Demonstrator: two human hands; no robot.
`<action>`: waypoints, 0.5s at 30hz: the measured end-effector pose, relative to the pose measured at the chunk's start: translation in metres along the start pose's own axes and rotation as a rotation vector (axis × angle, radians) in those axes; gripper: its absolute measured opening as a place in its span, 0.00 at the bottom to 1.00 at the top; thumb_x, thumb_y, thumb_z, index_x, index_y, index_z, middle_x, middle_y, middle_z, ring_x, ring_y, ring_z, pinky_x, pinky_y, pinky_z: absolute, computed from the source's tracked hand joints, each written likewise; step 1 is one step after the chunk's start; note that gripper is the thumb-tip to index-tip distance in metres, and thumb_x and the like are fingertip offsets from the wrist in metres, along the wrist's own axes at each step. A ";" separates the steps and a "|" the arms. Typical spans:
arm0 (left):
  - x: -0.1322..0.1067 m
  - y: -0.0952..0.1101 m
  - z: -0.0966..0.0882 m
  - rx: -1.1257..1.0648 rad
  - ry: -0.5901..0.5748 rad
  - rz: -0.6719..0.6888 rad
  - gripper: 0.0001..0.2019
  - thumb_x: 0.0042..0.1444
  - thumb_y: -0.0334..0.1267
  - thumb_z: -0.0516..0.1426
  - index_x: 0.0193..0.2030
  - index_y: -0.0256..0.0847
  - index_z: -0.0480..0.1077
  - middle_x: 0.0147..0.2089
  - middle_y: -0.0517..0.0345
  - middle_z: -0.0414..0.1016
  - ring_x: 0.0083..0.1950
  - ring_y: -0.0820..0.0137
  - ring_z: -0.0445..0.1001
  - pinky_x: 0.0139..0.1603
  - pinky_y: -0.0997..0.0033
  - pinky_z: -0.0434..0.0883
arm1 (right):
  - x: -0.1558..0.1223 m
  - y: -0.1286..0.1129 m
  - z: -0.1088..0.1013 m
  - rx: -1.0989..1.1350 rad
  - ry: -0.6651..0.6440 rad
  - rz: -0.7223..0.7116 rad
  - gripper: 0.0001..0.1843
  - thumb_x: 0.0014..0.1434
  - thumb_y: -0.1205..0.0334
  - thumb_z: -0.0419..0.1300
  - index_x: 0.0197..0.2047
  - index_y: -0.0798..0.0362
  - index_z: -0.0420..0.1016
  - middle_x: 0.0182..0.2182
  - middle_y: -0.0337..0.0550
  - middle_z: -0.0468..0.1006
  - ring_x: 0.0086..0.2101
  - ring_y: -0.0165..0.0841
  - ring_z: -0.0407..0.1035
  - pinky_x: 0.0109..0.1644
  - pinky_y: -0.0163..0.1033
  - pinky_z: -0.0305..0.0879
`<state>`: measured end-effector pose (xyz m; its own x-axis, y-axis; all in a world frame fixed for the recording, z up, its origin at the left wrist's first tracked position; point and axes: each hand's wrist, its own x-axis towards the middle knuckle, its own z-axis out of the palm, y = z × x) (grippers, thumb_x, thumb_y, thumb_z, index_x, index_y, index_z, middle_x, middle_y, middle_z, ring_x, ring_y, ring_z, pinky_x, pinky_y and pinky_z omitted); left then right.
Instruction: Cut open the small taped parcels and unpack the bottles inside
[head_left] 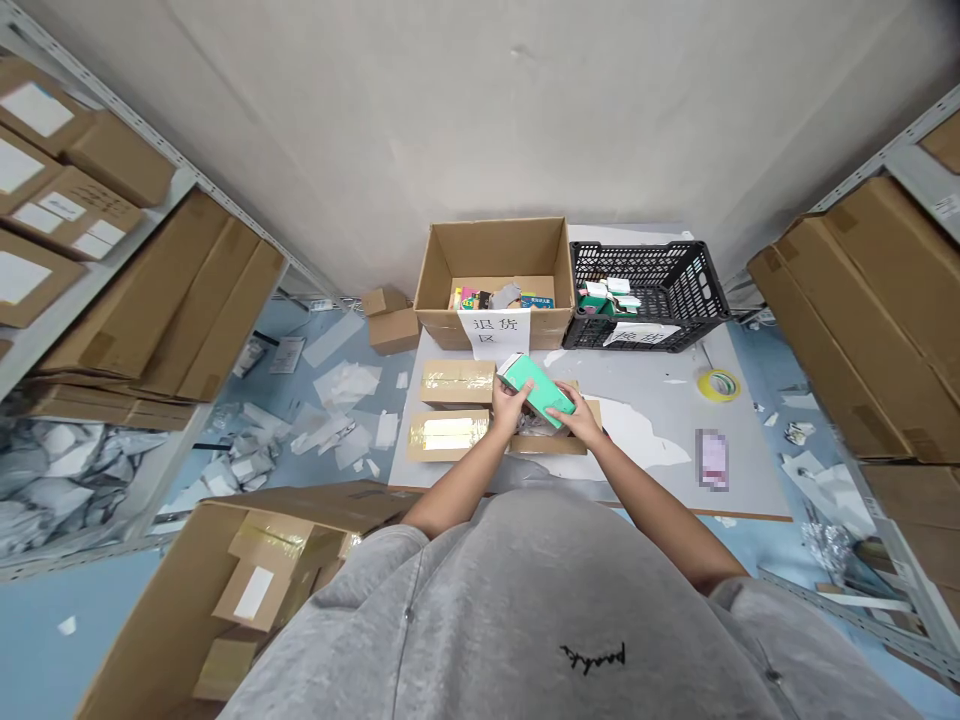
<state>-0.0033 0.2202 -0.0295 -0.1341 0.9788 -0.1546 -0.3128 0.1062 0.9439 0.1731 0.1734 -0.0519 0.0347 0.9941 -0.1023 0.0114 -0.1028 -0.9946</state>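
A green box with a white end (538, 388) is tilted between my two hands above the table. My left hand (509, 408) grips it along its left side, and my right hand (579, 412) holds its lower right end. Below the green box lies an opened cardboard carton (551, 444), partly hidden by it and by my hands; what is inside is hard to make out. Left of my left hand, two taped cardboard boxes (457, 381) rest on the table, one in front of the other.
At the table's back stand a labelled cardboard box (433, 327) with colourful packs and a black crate (705, 322) holding green-and-white boxes. Yellow tape (718, 385) lies right. A large carton (150, 620) of boxes is at lower left; shelves flank both sides; paper scraps litter the floor.
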 end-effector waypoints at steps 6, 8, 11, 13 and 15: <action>-0.005 0.009 -0.004 0.175 -0.018 0.088 0.47 0.52 0.49 0.71 0.73 0.50 0.52 0.68 0.47 0.69 0.63 0.65 0.75 0.64 0.61 0.73 | 0.008 0.013 0.015 0.322 0.288 0.231 0.31 0.53 0.31 0.65 0.49 0.46 0.75 0.45 0.42 0.83 0.48 0.41 0.77 0.53 0.47 0.76; -0.009 0.014 -0.004 0.236 -0.051 0.105 0.46 0.54 0.46 0.70 0.74 0.49 0.50 0.69 0.45 0.68 0.64 0.65 0.75 0.64 0.61 0.72 | 0.011 0.011 0.021 0.406 0.343 0.266 0.30 0.54 0.29 0.63 0.46 0.45 0.73 0.41 0.40 0.83 0.45 0.40 0.79 0.50 0.46 0.77; -0.015 0.021 -0.002 0.254 -0.066 0.092 0.47 0.54 0.42 0.69 0.74 0.47 0.48 0.68 0.41 0.68 0.62 0.63 0.76 0.63 0.61 0.73 | 0.014 0.004 0.024 0.490 0.310 0.391 0.31 0.58 0.25 0.57 0.42 0.46 0.72 0.33 0.42 0.83 0.37 0.42 0.80 0.44 0.51 0.79; -0.019 0.025 -0.002 0.274 -0.089 0.098 0.47 0.54 0.40 0.69 0.74 0.46 0.48 0.68 0.41 0.69 0.62 0.63 0.76 0.62 0.63 0.73 | 0.016 0.000 0.022 0.496 0.238 0.456 0.31 0.59 0.24 0.54 0.40 0.46 0.72 0.30 0.43 0.83 0.33 0.43 0.80 0.41 0.53 0.79; -0.021 0.028 -0.004 0.343 -0.123 0.120 0.45 0.55 0.40 0.68 0.74 0.46 0.48 0.67 0.43 0.69 0.62 0.63 0.76 0.62 0.64 0.73 | 0.018 -0.002 0.020 0.478 0.193 0.476 0.30 0.59 0.26 0.55 0.38 0.46 0.72 0.29 0.43 0.83 0.31 0.42 0.79 0.40 0.53 0.79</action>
<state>-0.0125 0.2021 -0.0014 -0.0306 0.9993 -0.0205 0.0335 0.0215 0.9992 0.1542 0.1926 -0.0519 0.1043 0.8164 -0.5679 -0.4882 -0.4555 -0.7444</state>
